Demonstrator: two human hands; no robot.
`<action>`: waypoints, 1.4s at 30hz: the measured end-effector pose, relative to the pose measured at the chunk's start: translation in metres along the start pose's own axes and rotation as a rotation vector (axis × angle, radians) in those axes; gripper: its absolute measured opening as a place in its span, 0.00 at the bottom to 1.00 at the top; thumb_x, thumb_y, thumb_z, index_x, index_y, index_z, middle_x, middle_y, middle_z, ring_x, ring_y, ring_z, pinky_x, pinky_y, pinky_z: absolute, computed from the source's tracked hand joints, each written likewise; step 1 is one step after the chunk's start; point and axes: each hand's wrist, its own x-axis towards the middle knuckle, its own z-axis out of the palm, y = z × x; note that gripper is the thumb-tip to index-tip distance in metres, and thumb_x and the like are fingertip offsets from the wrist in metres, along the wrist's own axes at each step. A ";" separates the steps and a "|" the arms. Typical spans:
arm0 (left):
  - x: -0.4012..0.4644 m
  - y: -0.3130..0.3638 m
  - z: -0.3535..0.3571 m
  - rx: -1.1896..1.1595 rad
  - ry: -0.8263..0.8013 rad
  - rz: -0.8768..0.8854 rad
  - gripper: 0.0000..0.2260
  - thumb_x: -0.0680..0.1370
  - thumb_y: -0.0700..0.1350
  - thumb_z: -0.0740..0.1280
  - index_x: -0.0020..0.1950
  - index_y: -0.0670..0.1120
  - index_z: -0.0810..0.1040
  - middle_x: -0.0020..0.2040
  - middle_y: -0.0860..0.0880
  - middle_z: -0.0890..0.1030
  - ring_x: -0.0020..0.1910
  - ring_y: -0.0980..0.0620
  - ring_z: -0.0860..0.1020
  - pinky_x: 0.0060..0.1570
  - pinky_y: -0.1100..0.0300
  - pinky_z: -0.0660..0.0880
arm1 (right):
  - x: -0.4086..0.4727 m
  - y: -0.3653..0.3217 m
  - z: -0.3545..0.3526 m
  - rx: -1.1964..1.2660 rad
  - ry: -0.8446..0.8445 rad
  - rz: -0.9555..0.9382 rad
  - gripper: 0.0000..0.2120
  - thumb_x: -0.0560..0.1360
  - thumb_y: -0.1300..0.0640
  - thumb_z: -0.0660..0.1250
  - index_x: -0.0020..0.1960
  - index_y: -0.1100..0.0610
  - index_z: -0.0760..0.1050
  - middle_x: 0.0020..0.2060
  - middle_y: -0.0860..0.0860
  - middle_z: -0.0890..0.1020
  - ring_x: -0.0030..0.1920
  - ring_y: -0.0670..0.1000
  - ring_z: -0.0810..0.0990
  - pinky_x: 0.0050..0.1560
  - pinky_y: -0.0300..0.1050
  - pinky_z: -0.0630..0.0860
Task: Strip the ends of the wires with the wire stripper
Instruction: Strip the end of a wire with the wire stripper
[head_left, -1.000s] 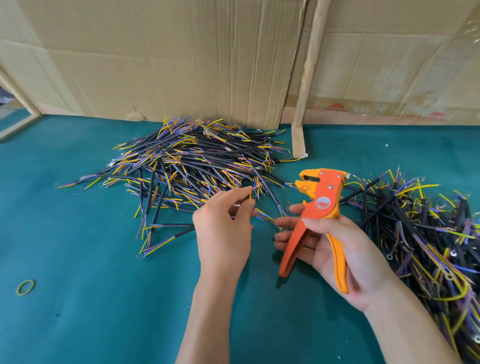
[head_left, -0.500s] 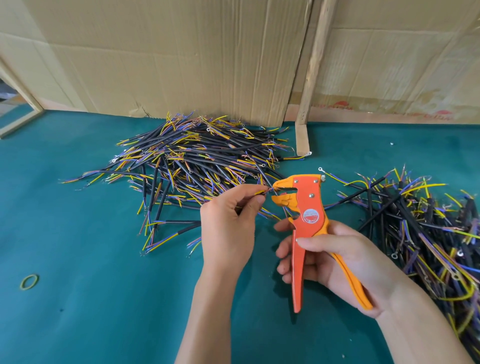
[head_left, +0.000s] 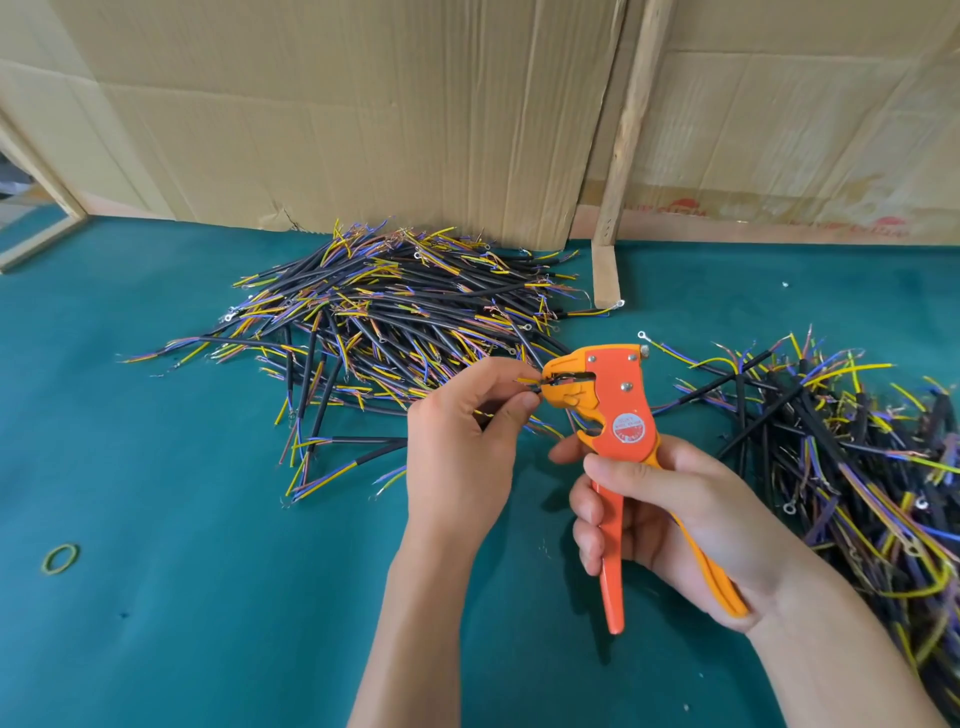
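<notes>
While left hand (head_left: 457, 447) pinches wire (head_left: 531, 385) into stripper (head_left: 602, 395) nose, right hand (head_left: 670, 514) grips stripper handles; wire piles beyond both hands.

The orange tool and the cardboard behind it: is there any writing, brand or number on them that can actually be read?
Nothing can be read for certain.
Round red sticker on the wire stripper: a ring of pale lettering, too small and blurred to read.
Red print low on the right cardboard sheet: looks upside down and smeared, not legible.
Second red print further right: also too blurred.
No numbers or signs elsewhere.
</notes>
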 end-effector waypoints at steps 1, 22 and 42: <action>0.000 0.000 0.000 -0.001 -0.003 0.003 0.13 0.76 0.35 0.72 0.47 0.55 0.83 0.40 0.57 0.85 0.39 0.56 0.83 0.40 0.65 0.74 | 0.000 0.000 0.000 0.003 0.000 0.001 0.16 0.73 0.58 0.73 0.57 0.65 0.81 0.36 0.61 0.76 0.33 0.60 0.77 0.35 0.53 0.79; -0.001 -0.001 -0.001 -0.035 0.005 -0.001 0.11 0.76 0.36 0.72 0.47 0.54 0.81 0.38 0.55 0.85 0.35 0.53 0.81 0.41 0.58 0.78 | 0.001 0.002 0.007 0.018 0.073 0.002 0.12 0.71 0.55 0.74 0.50 0.62 0.83 0.29 0.56 0.72 0.24 0.54 0.69 0.27 0.46 0.71; -0.002 0.000 0.005 0.068 0.127 -0.031 0.08 0.76 0.37 0.72 0.45 0.51 0.85 0.38 0.61 0.84 0.38 0.61 0.81 0.41 0.66 0.76 | 0.007 0.006 -0.012 0.101 0.054 -0.075 0.28 0.65 0.55 0.82 0.62 0.62 0.81 0.44 0.66 0.81 0.39 0.63 0.80 0.43 0.59 0.80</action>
